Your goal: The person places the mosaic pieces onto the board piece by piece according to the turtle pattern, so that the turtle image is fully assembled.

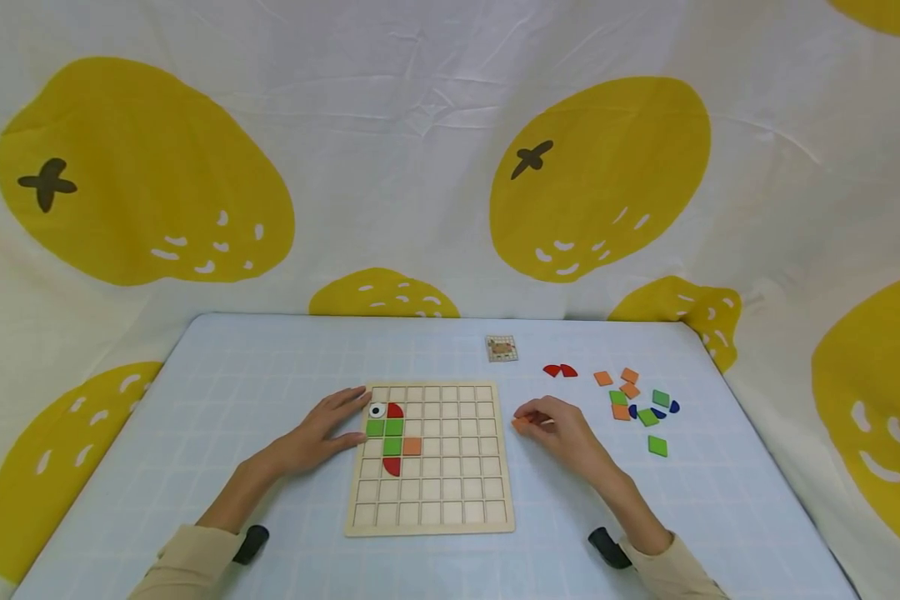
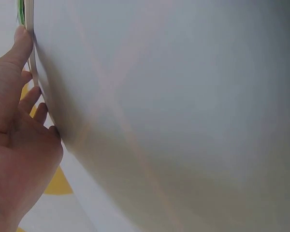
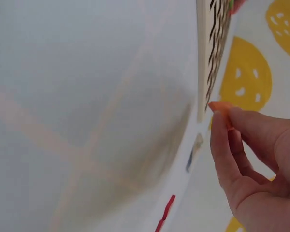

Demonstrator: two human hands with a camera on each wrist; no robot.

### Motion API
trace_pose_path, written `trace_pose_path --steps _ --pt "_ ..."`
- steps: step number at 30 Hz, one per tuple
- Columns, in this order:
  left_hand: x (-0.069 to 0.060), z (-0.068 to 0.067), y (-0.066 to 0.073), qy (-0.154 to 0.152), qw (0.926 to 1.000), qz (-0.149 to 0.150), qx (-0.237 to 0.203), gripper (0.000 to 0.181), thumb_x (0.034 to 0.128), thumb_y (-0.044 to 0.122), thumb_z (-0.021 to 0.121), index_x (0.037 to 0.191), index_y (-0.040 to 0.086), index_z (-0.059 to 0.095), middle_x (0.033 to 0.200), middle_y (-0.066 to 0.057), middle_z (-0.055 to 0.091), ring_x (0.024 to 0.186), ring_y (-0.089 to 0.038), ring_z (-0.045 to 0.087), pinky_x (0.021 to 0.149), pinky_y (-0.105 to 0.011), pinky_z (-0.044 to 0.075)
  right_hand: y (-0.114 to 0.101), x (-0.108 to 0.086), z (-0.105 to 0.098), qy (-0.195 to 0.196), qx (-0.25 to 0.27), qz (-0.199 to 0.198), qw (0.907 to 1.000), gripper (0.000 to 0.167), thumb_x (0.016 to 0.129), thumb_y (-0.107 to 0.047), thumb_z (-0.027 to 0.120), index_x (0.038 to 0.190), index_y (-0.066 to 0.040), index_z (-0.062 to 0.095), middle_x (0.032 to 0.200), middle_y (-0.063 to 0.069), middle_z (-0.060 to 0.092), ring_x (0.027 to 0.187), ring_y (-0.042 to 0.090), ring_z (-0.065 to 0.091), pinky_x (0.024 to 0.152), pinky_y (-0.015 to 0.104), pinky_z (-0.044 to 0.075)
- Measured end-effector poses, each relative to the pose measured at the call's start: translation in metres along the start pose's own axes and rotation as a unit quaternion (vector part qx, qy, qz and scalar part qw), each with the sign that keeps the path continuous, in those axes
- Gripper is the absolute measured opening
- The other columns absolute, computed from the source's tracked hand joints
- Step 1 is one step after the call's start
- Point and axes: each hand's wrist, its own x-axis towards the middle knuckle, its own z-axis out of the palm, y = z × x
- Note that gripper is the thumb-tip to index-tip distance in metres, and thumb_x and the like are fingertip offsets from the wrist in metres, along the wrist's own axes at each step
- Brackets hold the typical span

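Note:
My right hand (image 1: pixel 558 431) pinches an orange square tile (image 1: pixel 521 425) just beyond the right edge of the wooden grid board (image 1: pixel 450 504). In the right wrist view the orange tile (image 3: pixel 223 109) sits between thumb and fingertips. My left hand (image 1: pixel 317 435) rests with extended fingers at the board's left edge; in the left wrist view its thumb and fingertips touch that edge. Laid in the grid at upper left are a white tile with a black eye dot (image 1: pixel 377 410), red quarter-round pieces (image 1: pixel 394 410), green squares (image 1: pixel 392 447) and one orange square (image 1: pixel 412 447).
Several loose orange, green and dark blue pieces (image 1: pixel 648 417) lie on the table to the right. Two red quarter-round pieces (image 1: pixel 560 371) are farther back. A small picture card (image 1: pixel 502 348) lies behind the board. A patterned cloth (image 1: pixel 420 167) hangs along the table's far edge.

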Motion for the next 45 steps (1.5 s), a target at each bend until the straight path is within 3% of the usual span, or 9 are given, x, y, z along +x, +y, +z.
trace_pose_path --steps 6,15,22,30,45 --pt "0.000 0.001 -0.001 0.000 1.0000 0.003 -0.002 0.071 0.1001 0.031 0.069 0.158 0.005 0.039 0.165 -0.019 0.030 0.151 -0.046 0.022 0.117 -0.069 0.023 -0.011 0.006 0.009 -0.001 0.015 -0.012 0.9998 0.016 0.089 -0.005 0.080 0.105 -0.006 0.075 0.097 0.000 0.070 0.087 0.016 0.064 0.077 0.025 0.059" --pt "-0.001 0.001 0.000 0.001 1.0000 0.009 -0.004 0.070 0.1004 0.031 0.068 0.158 0.004 0.039 0.165 -0.019 0.030 0.151 -0.046 0.023 0.117 -0.069 0.023 -0.024 0.014 0.024 -0.017 0.037 -0.075 0.9964 0.014 0.089 -0.005 0.079 0.102 -0.004 0.075 0.094 0.002 0.072 0.083 0.014 0.064 0.071 0.026 0.056" --pt "-0.002 0.001 0.002 -0.001 1.0000 -0.004 0.001 0.070 0.1005 0.032 0.068 0.158 0.005 0.038 0.166 -0.018 0.029 0.151 -0.045 0.022 0.118 -0.068 0.023 -0.036 0.018 0.036 -0.038 0.054 -0.069 0.9954 0.016 0.090 -0.002 0.078 0.106 -0.004 0.074 0.102 0.004 0.072 0.085 0.015 0.065 0.077 0.027 0.058" --pt "0.000 0.000 0.002 -0.004 0.9999 -0.011 0.006 0.071 0.1005 0.033 0.068 0.159 0.007 0.037 0.166 -0.017 0.029 0.152 -0.044 0.021 0.118 -0.067 0.023 -0.049 0.024 0.051 -0.059 0.075 -0.067 0.9932 0.016 0.091 -0.003 0.078 0.105 -0.002 0.072 0.100 0.006 0.072 0.088 0.019 0.067 0.080 0.029 0.059" --pt "0.000 -0.001 0.001 -0.007 1.0000 -0.002 -0.004 0.071 0.1005 0.030 0.068 0.159 0.005 0.037 0.166 -0.019 0.028 0.152 -0.045 0.021 0.119 -0.067 0.022 -0.069 0.028 0.081 -0.116 0.107 -0.081 0.9841 0.008 0.093 0.001 0.073 0.101 0.000 0.072 0.096 0.007 0.071 0.085 0.015 0.065 0.080 0.024 0.058"
